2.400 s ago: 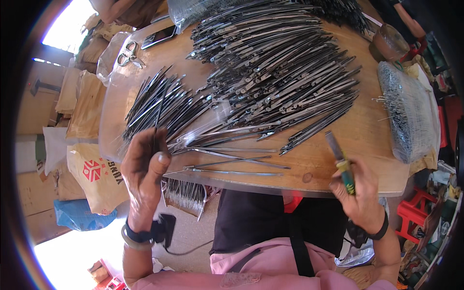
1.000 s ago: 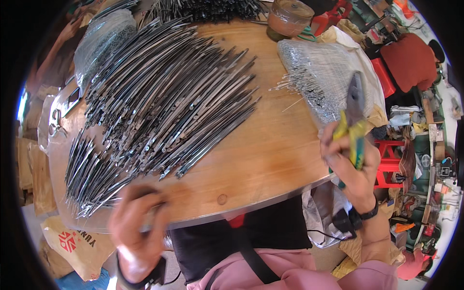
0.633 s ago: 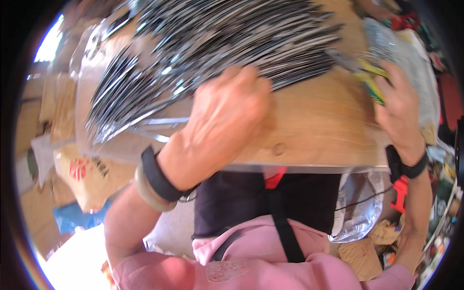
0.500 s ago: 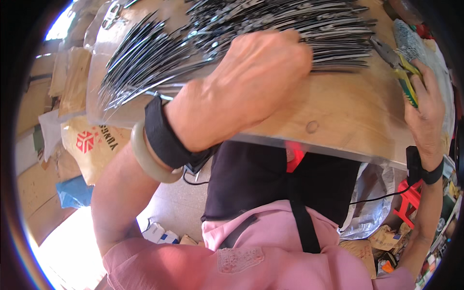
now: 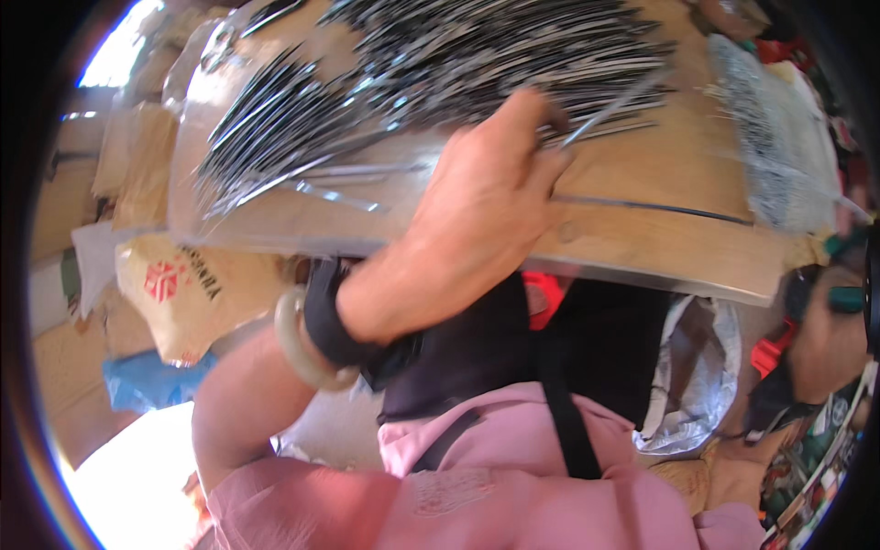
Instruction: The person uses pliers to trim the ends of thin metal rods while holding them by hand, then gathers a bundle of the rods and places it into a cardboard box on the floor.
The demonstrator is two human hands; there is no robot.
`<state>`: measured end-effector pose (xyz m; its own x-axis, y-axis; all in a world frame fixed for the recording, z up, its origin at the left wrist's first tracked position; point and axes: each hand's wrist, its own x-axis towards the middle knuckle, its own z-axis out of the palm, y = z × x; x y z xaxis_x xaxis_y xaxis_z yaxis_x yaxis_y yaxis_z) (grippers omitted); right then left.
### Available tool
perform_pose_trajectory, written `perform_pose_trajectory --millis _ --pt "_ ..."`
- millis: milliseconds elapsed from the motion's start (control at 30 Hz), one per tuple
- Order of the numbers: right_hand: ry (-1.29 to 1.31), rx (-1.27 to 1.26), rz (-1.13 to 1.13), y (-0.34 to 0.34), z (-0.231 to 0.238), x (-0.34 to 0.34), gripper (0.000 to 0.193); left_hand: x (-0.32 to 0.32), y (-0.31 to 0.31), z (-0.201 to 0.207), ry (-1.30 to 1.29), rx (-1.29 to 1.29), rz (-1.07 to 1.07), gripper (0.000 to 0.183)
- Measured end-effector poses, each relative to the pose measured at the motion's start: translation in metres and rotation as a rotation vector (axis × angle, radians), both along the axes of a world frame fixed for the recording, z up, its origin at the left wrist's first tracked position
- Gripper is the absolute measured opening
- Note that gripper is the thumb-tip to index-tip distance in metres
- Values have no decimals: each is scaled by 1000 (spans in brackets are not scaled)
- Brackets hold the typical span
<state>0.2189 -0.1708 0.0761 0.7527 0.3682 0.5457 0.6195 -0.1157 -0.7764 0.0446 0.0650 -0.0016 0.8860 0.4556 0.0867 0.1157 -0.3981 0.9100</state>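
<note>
My left hand [image 5: 495, 188], with a black band and a pale bangle at its wrist, is closed over the near side of the table. Between its thumb and fingers is a thin grey strip [image 5: 610, 112], pointing up and to the right. Just beyond lies a large pile of thin dark strips [image 5: 513, 60], with a smaller bundle [image 5: 266, 128] to its left. One dark strip [image 5: 660, 209] lies apart near the front edge. My right hand [image 5: 825, 335], smeared by motion, is off the table at the far right, closed on pliers whose green handle [image 5: 847, 299] shows; their jaws are hidden.
The wooden table [image 5: 678, 247] has a raised front edge close to my lap. A bubble-wrap-like bundle [image 5: 761, 137] lies at its right side, scissors [image 5: 220, 46] at the far left. A printed yellowish bag [image 5: 183, 302] and a silvery bag [image 5: 701, 385] are below the tabletop.
My left hand has drawn back a little and a strip now shows in its fingers. My right hand has swung down and outward from the table's right side with the pliers.
</note>
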Motion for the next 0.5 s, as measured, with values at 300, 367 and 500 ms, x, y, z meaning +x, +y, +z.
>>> perform_pose_trajectory --millis 300,367,500 --pt "653 -16 40 -54 -71 -14 14 -19 -70 12 195 -1602 102 39" --pt "914 282 41 -59 -67 -21 11 -19 -78 14 219 -1547 134 35" --pt "1368 865 221 -83 -89 -30 10 4 -85 14 228 -1302 163 38"
